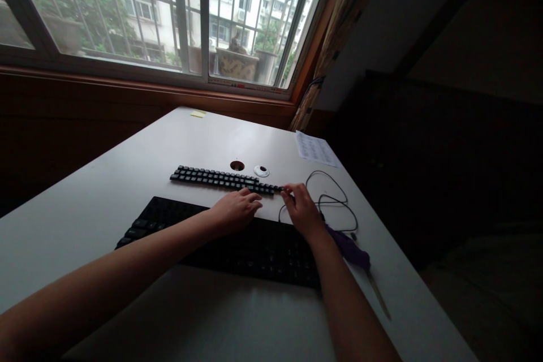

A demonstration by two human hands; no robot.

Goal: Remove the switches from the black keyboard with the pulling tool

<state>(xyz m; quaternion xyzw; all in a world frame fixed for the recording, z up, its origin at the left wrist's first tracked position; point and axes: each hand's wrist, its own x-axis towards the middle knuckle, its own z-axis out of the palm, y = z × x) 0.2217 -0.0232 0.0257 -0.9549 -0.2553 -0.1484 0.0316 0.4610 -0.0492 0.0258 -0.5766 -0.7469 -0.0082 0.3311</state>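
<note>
A black keyboard (263, 246) lies on the white desk, much of its key area dark and apparently without keycaps, though some caps (138, 232) sit at its left end. Behind it, loose black keycaps (212, 176) are lined up in rows. My left hand (237, 209) rests over the keyboard's back edge, fingers loosely extended toward the rows and apparently holding nothing. At the right end of the rows, my right hand (302, 209) pinches a small black keycap (280, 189) between thumb and fingertips.
A thin black cable (345, 198) loops right of my right hand. Beside my right forearm lies a purple-handled tool (350, 249) with a thin shaft. Further back are a round desk hole (237, 166), its white ring cover (262, 171), a printed sheet (316, 149) and yellow sticky notes (198, 114).
</note>
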